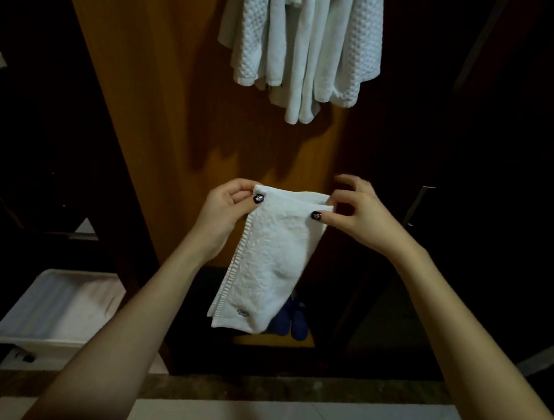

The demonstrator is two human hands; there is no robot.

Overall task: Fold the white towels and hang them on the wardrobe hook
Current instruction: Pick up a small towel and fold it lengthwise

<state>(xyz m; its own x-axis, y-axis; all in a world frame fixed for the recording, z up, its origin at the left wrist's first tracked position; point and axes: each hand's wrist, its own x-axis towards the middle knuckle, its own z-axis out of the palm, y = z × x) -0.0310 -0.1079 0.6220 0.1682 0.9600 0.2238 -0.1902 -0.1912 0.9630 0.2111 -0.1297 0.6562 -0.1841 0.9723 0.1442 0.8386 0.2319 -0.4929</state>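
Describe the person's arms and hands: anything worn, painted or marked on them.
The left forearm and right forearm are bare to the frame's edge; no sleeve, watch or bracelet shows. The left hand and right hand wear no gloves, and no ring is visible. The left thumbnail and right thumbnail are painted black, each with a small pale design too small to read.

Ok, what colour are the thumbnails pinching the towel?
Black with a small pale motif, on the left hand and right hand holding the towel; head view.
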